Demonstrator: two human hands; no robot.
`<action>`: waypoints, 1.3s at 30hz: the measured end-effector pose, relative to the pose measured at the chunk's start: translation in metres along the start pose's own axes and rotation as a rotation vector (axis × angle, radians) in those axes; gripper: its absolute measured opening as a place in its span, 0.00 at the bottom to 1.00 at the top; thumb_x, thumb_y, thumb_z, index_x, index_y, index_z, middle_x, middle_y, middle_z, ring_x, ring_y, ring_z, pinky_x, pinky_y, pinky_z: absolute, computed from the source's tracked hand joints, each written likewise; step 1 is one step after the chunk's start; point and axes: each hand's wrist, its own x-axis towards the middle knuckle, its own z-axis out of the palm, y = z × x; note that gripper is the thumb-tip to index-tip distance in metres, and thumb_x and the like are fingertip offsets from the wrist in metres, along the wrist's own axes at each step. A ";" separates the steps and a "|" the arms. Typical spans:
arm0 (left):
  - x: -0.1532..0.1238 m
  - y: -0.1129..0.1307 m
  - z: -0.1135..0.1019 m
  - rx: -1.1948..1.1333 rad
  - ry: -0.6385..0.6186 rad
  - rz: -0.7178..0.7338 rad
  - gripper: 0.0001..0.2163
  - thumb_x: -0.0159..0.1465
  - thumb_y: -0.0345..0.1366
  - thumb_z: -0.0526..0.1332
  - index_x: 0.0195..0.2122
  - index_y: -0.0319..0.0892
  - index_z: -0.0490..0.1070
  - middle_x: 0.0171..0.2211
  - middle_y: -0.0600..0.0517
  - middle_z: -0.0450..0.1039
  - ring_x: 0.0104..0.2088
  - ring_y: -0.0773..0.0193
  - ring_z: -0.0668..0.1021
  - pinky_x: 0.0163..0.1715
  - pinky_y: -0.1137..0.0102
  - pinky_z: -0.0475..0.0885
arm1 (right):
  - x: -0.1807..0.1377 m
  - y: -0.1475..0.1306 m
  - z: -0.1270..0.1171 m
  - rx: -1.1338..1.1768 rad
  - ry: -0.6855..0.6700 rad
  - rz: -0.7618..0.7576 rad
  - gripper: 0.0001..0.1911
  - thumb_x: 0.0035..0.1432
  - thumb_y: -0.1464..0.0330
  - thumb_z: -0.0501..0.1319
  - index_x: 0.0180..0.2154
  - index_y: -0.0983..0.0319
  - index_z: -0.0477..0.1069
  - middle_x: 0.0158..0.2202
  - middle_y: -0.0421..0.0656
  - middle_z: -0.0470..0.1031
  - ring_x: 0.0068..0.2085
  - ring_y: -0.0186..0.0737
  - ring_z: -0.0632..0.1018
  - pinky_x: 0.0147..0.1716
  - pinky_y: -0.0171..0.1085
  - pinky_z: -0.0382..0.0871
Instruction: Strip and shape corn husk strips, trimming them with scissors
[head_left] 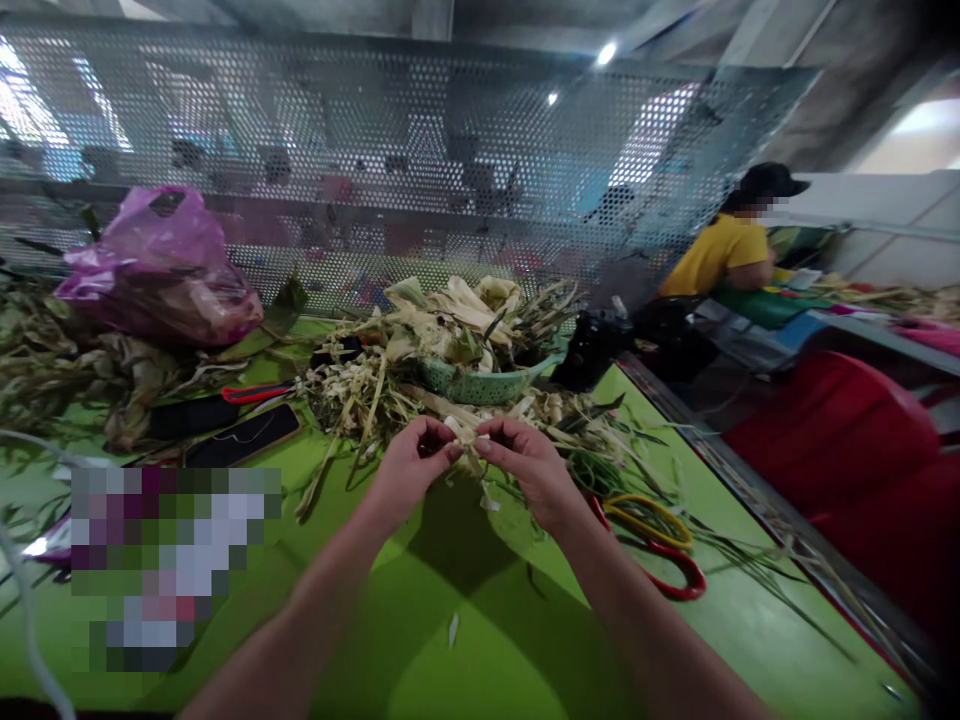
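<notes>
Between my two hands is a small piece of pale dried husk, pinched from both sides over the green tabletop. The thumb and fingers of my left hand close on its left end. My right hand grips the other end in the same way. Just beyond them lies a heap of dry husk strips and trimmings. A light green plastic basket behind that heap is piled with larger pale husks. Scissors with red handles rest beside my right forearm.
A pink plastic bag stands at the back left among dried leaves. Nearer are a dark phone and a red-handled cutter. A perforated metal panel borders the back. At right are red chairs and a person in yellow.
</notes>
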 end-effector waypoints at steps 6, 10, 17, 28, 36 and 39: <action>-0.004 0.011 0.000 -0.131 -0.119 -0.119 0.12 0.58 0.42 0.63 0.37 0.38 0.72 0.33 0.50 0.71 0.34 0.67 0.72 0.37 0.72 0.66 | 0.002 0.002 -0.002 -0.099 0.065 -0.045 0.13 0.48 0.60 0.66 0.31 0.62 0.72 0.26 0.39 0.70 0.29 0.35 0.68 0.31 0.35 0.60; -0.005 0.013 -0.001 -0.162 -0.210 -0.139 0.11 0.57 0.40 0.63 0.36 0.37 0.72 0.30 0.51 0.71 0.31 0.68 0.71 0.35 0.73 0.65 | 0.003 0.004 -0.003 -0.140 0.071 -0.069 0.13 0.49 0.59 0.65 0.30 0.62 0.72 0.26 0.39 0.70 0.29 0.35 0.68 0.30 0.34 0.59; -0.002 -0.005 0.003 0.138 -0.124 0.027 0.05 0.55 0.34 0.63 0.29 0.39 0.68 0.24 0.56 0.65 0.27 0.69 0.65 0.29 0.73 0.61 | 0.004 0.009 -0.001 -0.160 0.071 -0.048 0.12 0.48 0.60 0.66 0.26 0.63 0.71 0.23 0.38 0.68 0.26 0.33 0.66 0.28 0.34 0.58; -0.005 0.017 -0.008 -0.113 -0.216 -0.308 0.14 0.56 0.46 0.63 0.35 0.39 0.74 0.29 0.51 0.74 0.26 0.68 0.72 0.30 0.72 0.66 | 0.006 0.007 -0.006 -0.164 0.103 -0.063 0.13 0.50 0.59 0.64 0.29 0.63 0.72 0.25 0.38 0.69 0.28 0.34 0.66 0.28 0.34 0.58; -0.001 0.000 -0.005 0.051 -0.239 -0.186 0.07 0.54 0.33 0.62 0.33 0.38 0.70 0.23 0.54 0.70 0.23 0.69 0.70 0.25 0.74 0.63 | 0.004 0.009 -0.002 -0.166 0.070 -0.064 0.12 0.49 0.60 0.65 0.27 0.63 0.70 0.23 0.37 0.66 0.26 0.33 0.64 0.26 0.34 0.56; 0.000 -0.002 -0.003 0.212 -0.196 -0.084 0.02 0.53 0.30 0.59 0.28 0.39 0.69 0.21 0.56 0.67 0.23 0.69 0.68 0.26 0.73 0.62 | 0.003 0.007 0.001 -0.196 0.051 -0.053 0.11 0.48 0.61 0.65 0.27 0.63 0.70 0.22 0.37 0.66 0.25 0.32 0.64 0.26 0.33 0.56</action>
